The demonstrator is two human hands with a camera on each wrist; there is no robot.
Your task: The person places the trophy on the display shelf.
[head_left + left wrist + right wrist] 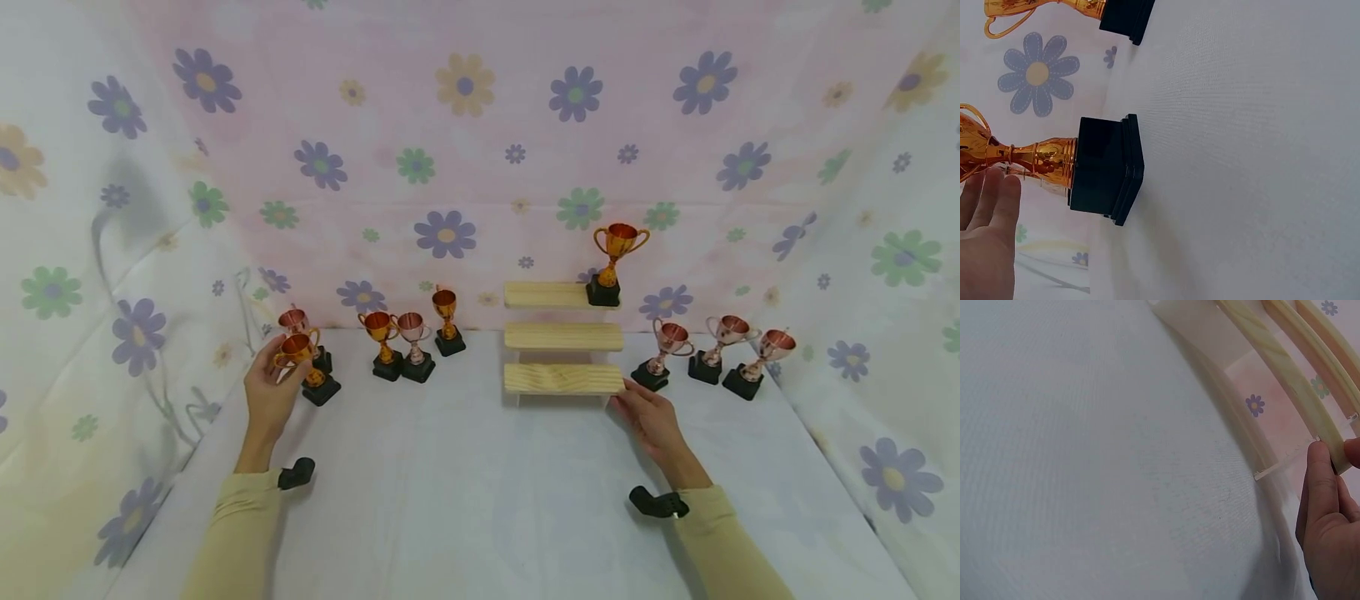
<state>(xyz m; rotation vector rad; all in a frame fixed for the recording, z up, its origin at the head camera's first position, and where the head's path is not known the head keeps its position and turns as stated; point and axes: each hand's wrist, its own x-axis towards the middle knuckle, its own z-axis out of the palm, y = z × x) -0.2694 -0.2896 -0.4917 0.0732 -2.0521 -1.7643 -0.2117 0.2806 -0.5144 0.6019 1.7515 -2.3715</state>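
At the far left, my left hand (272,392) holds a gold trophy cup (321,387) by its bowl, fingers on one side and thumb on the other. Its black square base (1107,169) is close to the tablecloth; I cannot tell whether they touch. Right behind it is a pink-gold trophy (293,317), partly hidden. My right hand (656,421) pinches the right end of the lowest board of a three-step wooden display stand (562,379), thumb above and fingers below in the right wrist view. Another gold trophy (621,242) stands on the top step's right end.
Left of the stand are two gold trophies (378,327) (445,304) and a pink-gold trophy (412,329). To its right stand three pink-gold trophies (671,337). A white cloth (450,500) covers the table, and a flowered curtain (465,167) hangs behind.
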